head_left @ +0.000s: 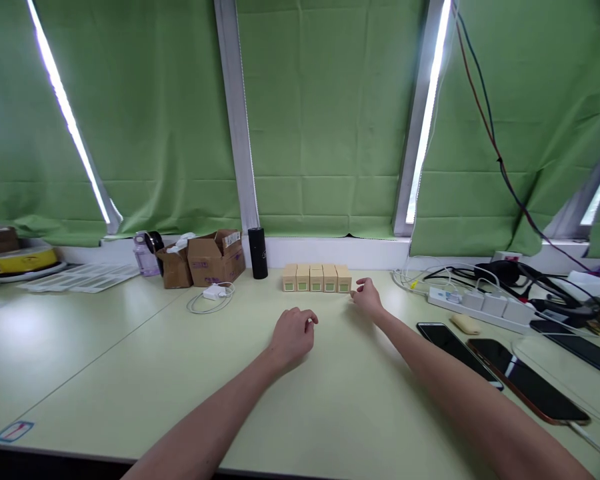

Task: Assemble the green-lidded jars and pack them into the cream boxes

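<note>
Several small tan cardboard boxes (317,278) stand side by side in a row, each with a pale green label low on its front. My right hand (367,299) is by the right end of the row, fingertips close to the last box; whether they touch it I cannot tell. Its fingers are bent and apart, with nothing seen in them. My left hand (293,335) hovers over or rests on the table in front of the row, fingers loosely curled, a gap beside the thumb, holding nothing visible.
Behind the row stands a black cylinder (258,253), left of it open cardboard boxes (216,259) and a white charger with cable (215,292). On the right lie a white power strip (480,308), tangled cables and phones (457,353). Green blinds (330,120) hang behind the table (180,380).
</note>
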The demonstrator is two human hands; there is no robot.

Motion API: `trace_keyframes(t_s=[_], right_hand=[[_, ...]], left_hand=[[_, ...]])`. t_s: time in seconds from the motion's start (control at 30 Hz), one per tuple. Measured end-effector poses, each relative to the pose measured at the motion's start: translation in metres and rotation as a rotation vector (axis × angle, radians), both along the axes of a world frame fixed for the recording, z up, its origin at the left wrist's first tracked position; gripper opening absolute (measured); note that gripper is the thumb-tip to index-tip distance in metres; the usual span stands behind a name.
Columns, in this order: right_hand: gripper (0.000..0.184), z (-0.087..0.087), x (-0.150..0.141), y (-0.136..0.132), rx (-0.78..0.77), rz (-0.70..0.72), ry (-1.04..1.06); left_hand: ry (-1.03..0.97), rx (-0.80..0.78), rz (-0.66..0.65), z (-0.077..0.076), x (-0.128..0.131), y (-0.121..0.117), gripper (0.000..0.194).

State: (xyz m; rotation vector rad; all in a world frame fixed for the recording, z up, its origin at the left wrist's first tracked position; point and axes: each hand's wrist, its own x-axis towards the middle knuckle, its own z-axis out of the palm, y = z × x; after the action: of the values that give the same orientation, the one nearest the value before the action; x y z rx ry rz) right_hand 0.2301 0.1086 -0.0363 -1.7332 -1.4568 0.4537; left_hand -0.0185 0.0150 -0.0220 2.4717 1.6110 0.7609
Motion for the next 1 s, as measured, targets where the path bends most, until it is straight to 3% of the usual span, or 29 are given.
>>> trace_keyframes(t_s=[0.2,0.3,0.4,0.53,0.73,1.0], right_hand=[[0.042,0.023,0.069,-0.079,-0.052,0.062,-0.368],[0.052,0.026,0.112,-0.118,-0.041,0.012,-0.873],[0.059,0.017,0.143,-0.151,-0.041,-0.03,-1.038],[0.066,-0.006,0.155,-0.184,-0.026,-0.082,-1.044],[0.073,-0.027,0.145,-0.203,-0.009,-0.164,-1.089],[0.075,-0.027,0.145,-0.187,-0.106,-0.19,-1.128]], left_hand=[[-0.011,-0.008,-0.008,0.001,0.002,-0.001,0.031],[-0.015,0.001,-0.002,-0.001,0.002,0.0,0.03],[-0.023,0.005,-0.002,-0.002,0.002,0.0,0.03],[-0.031,0.003,0.01,0.0,0.003,-0.003,0.029],[-0.019,0.024,0.012,0.001,0.004,-0.005,0.029],[-0.014,0.03,-0.008,-0.001,0.003,-0.003,0.029]])
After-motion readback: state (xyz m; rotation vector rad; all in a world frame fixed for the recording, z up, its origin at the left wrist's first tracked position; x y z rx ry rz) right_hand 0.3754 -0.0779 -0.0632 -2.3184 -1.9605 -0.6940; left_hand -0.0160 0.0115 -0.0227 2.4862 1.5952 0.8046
